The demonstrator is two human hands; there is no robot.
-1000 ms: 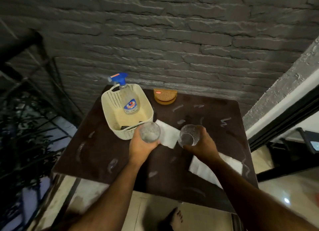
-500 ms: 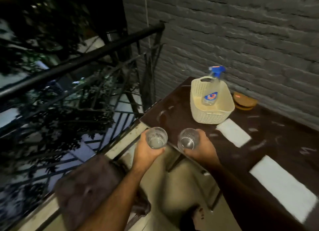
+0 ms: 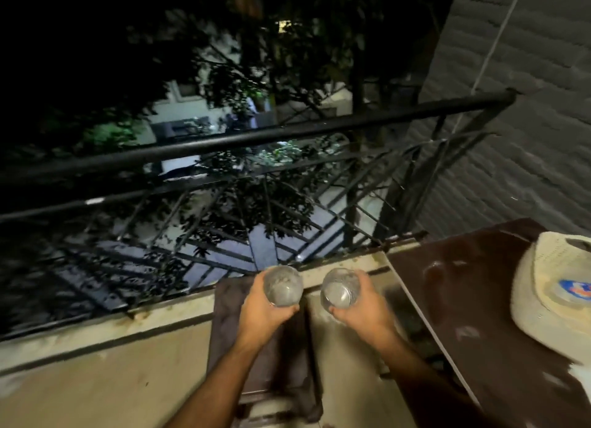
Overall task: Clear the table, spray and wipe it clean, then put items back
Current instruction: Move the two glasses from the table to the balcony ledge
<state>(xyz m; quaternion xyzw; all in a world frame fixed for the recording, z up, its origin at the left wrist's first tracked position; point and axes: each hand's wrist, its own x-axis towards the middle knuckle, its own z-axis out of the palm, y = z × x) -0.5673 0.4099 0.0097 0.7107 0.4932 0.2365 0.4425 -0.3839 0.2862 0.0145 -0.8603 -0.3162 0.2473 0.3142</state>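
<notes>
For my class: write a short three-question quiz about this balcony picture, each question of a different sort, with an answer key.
1. True or false: the left hand and the right hand each hold a glass.
2. Multiple choice: what lies directly below the left glass? A) the table B) a dark brown stool C) the basket
3. Fill in: the cream basket sits on the dark ____ at the right.

Key
1. True: the right glass is gripped too.
2. B, the stool, beside the railing.
3. table.
</notes>
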